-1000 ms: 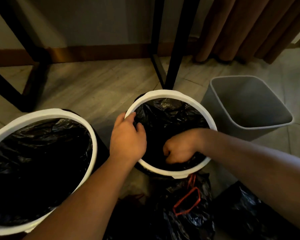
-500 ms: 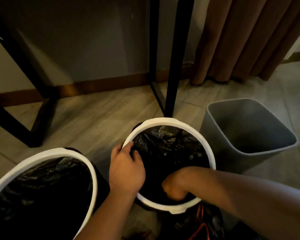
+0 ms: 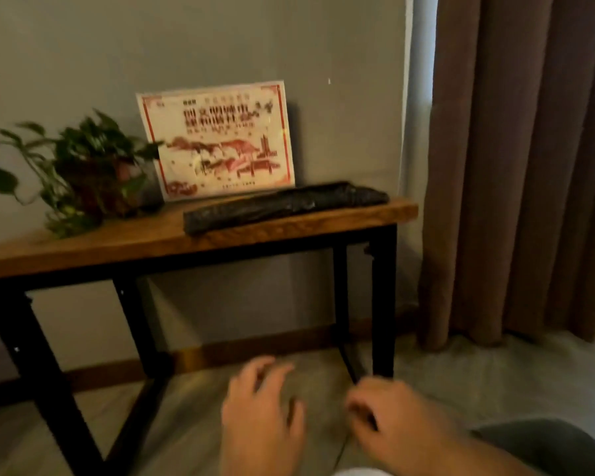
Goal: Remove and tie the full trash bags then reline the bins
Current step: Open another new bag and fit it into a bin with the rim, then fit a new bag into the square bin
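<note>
My left hand [image 3: 261, 413] hovers low in the view with its fingers spread and relaxed, holding nothing. Just right of it, my right hand [image 3: 389, 420] has loosely curled fingers and I see nothing in it. A roll of black trash bags [image 3: 282, 206] lies on the wooden table top [image 3: 83, 249], well above and beyond both hands. Only a sliver of the white bin rim [image 3: 354, 472] shows at the bottom edge. The grey bin [image 3: 547, 438] peeks in at the bottom right. The lined bins and the tied bags are out of view.
The table has black metal legs [image 3: 382, 304] standing on the tiled floor just beyond my hands. On it stand a potted plant [image 3: 83, 173] and a red-and-white printed card [image 3: 220, 142] leaning on the wall. A brown curtain [image 3: 529, 166] hangs at right.
The view has swung upward from the bins to the table. Both hands have come off the white-rimmed bin and out of its black liner, and now hang free above the floor.
</note>
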The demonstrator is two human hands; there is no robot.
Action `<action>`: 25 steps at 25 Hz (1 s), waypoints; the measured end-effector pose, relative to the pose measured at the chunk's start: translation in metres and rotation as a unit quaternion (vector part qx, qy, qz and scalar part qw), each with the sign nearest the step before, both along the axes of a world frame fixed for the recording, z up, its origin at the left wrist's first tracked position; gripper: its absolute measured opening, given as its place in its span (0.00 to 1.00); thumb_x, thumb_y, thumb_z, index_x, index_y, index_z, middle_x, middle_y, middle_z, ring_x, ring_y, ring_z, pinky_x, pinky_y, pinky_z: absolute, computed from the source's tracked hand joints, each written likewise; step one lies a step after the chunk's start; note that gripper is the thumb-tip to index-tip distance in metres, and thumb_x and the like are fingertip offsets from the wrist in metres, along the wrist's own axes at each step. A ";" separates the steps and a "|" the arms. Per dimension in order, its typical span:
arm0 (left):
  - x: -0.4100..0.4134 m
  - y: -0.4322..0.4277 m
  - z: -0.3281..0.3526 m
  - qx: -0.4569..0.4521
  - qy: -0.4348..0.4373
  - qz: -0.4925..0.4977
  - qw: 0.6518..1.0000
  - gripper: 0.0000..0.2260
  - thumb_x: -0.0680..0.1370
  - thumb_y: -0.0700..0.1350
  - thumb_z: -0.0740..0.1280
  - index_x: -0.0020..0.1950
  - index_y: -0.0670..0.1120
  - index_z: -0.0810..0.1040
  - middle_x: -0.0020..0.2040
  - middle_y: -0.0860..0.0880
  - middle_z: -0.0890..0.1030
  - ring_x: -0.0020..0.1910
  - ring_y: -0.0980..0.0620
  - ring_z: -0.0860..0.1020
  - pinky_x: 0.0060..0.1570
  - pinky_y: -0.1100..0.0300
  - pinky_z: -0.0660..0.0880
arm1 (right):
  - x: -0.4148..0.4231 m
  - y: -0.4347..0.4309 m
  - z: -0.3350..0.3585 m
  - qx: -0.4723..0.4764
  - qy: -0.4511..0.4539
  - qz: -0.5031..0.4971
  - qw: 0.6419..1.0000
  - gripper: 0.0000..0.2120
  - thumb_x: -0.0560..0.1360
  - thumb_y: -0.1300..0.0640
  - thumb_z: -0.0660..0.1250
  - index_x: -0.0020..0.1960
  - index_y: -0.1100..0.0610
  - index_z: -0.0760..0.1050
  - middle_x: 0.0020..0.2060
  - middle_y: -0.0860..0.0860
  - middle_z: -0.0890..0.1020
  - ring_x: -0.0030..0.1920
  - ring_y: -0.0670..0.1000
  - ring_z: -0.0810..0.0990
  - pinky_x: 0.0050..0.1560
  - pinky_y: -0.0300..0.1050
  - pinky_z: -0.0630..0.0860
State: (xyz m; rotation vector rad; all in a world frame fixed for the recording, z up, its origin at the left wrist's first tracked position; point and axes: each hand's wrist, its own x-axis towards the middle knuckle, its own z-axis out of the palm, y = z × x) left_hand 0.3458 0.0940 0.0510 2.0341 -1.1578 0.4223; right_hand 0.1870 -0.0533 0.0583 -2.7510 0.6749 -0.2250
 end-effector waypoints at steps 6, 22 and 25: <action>0.105 -0.081 0.198 0.079 -0.178 0.148 0.970 0.30 0.77 0.60 0.67 0.76 0.54 0.66 0.77 0.49 0.68 0.78 0.43 0.65 0.71 0.38 0.68 | 0.073 -0.079 0.190 -0.206 -0.246 -0.090 0.943 0.34 0.76 0.42 0.63 0.79 0.51 0.61 0.75 0.53 0.70 0.75 0.56 0.67 0.75 0.60 0.66; 0.135 -0.039 0.196 -0.048 -0.037 0.095 0.994 0.07 0.81 0.45 0.68 0.53 0.57 0.77 0.62 0.49 0.77 0.60 0.50 0.76 0.57 0.53 0.77 | 0.090 -0.083 0.189 -0.261 -0.212 -0.166 0.927 0.08 0.80 0.52 0.62 0.56 0.44 0.78 0.48 0.47 0.82 0.54 0.54 0.79 0.62 0.57 0.66; 0.113 -0.004 0.189 -0.209 0.111 0.198 0.951 0.16 0.78 0.52 0.73 0.63 0.57 0.73 0.74 0.47 0.67 0.71 0.43 0.69 0.69 0.45 0.73 | 0.070 -0.039 0.171 -0.242 -0.248 -0.081 0.935 0.12 0.80 0.52 0.62 0.61 0.48 0.79 0.46 0.46 0.84 0.49 0.52 0.82 0.63 0.54 0.67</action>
